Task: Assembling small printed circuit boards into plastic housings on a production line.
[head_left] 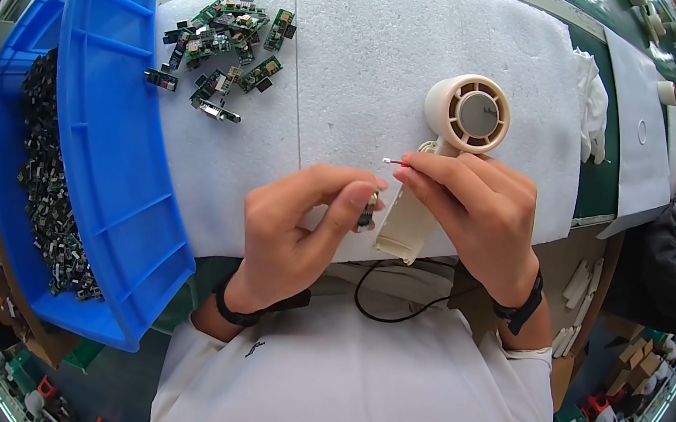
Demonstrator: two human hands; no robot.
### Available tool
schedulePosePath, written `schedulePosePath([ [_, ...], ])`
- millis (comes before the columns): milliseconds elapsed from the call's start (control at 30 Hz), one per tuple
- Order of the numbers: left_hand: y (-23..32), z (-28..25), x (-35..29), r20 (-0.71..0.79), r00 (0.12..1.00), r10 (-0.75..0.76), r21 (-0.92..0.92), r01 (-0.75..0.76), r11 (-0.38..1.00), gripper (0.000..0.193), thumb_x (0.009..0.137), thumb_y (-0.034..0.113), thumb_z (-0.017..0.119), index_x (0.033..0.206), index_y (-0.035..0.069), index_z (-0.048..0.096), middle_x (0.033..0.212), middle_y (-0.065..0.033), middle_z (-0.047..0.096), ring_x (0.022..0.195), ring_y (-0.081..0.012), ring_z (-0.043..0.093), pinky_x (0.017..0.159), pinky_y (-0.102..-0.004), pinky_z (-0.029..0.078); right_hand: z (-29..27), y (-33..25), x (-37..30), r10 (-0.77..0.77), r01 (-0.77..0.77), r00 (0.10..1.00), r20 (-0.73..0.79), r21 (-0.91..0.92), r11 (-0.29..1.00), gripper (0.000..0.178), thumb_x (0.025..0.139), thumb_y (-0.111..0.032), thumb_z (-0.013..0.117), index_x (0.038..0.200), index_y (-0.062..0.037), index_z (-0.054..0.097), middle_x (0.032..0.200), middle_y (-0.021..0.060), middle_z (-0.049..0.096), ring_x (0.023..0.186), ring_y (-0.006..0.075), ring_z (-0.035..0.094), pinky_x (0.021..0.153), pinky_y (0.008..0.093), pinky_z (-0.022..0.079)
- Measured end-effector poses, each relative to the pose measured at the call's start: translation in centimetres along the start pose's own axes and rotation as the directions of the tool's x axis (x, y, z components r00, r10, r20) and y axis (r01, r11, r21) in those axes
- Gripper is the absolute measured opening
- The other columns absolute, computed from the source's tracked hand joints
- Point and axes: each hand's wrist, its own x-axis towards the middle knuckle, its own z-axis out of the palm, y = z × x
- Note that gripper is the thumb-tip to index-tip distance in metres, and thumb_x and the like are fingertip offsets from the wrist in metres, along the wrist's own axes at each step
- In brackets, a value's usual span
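My left hand [300,227] pinches a small circuit board [368,212] between thumb and fingertips. Just to its right, my right hand [479,216] grips a thin red wire, and the small white connector plug [387,161] at its end sticks out toward the left. Plug and board are apart. Under the right hand lies a cream handheld fan: its round head [470,113] with a grey centre rests beyond the fingers, and its handle shell [406,226] extends toward me. Part of the handle and the wire's other end are hidden by the right hand.
A loose pile of green circuit boards [219,42] lies on the white foam sheet [362,56]. To the left stands a blue bin [117,123] holding many small dark parts [56,202]. A white glove [594,110] lies right. A black cable [379,316] loops near my waist. Other people sit either side.
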Motion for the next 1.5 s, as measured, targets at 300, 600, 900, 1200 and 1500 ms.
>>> schedulePosePath([
  [300,-0.4,0.6,0.8,-0.062,0.994,-0.085,-0.250,0.067,0.966,0.021,0.101,0.010,0.064,0.115,-0.005,0.067,0.104,-0.0115,0.071,0.085,-0.0153,0.070,0.077,-0.0268,0.058,0.2,-0.2,-0.1,0.012,-0.011,1.000,-0.018,0.028,1.000,0.017,0.081,-0.013,0.084,0.095,-0.0074,0.076,0.073,0.0062,0.070,0.061,0.0182,0.066,0.056,0.0297,0.051],
  [600,-0.3,1.3,1.0,0.008,1.000,0.029,-0.165,-0.027,0.986,0.023,0.103,0.011,0.061,0.116,-0.007,0.067,0.105,-0.0139,0.071,0.086,-0.0170,0.069,0.077,-0.0278,0.057,0.4,-0.3,-0.5,0.016,-0.015,0.999,-0.042,0.014,1.000,0.021,0.079,-0.013,0.084,0.098,-0.0080,0.076,0.067,0.0026,0.060,0.057,0.0171,0.059,0.052,0.0299,0.046],
  [900,0.0,1.2,1.2,-0.044,0.999,0.006,-0.178,-0.014,0.984,0.016,0.095,0.004,0.071,0.109,-0.005,0.071,0.108,-0.0131,0.070,0.090,-0.0168,0.071,0.079,-0.0270,0.059,0.8,-0.2,-0.7,0.003,-0.001,0.996,-0.087,0.023,1.000,0.019,0.078,-0.007,0.080,0.097,-0.0087,0.076,0.066,0.0013,0.056,0.057,0.0160,0.055,0.052,0.0298,0.045],
  [1200,-0.3,0.4,1.2,-0.080,0.992,-0.094,-0.120,0.084,0.989,0.023,0.098,0.004,0.066,0.120,-0.004,0.070,0.115,-0.0130,0.065,0.095,-0.0168,0.070,0.084,-0.0278,0.058,1.9,-0.2,-1.0,0.033,-0.028,0.987,-0.157,0.035,0.999,0.021,0.076,0.000,0.075,0.095,-0.0092,0.075,0.066,0.0006,0.054,0.057,0.0143,0.053,0.052,0.0293,0.044],
  [1500,-0.3,0.3,1.3,0.012,0.999,-0.037,0.040,0.037,0.999,0.034,0.096,-0.001,0.066,0.130,0.002,0.068,0.119,-0.0123,0.064,0.100,-0.0164,0.068,0.085,-0.0281,0.058,1.7,0.3,-1.6,0.041,-0.028,0.986,-0.161,0.083,0.996,0.021,0.079,0.001,0.073,0.097,-0.0090,0.075,0.067,0.0006,0.055,0.057,0.0133,0.052,0.052,0.0275,0.044],
])
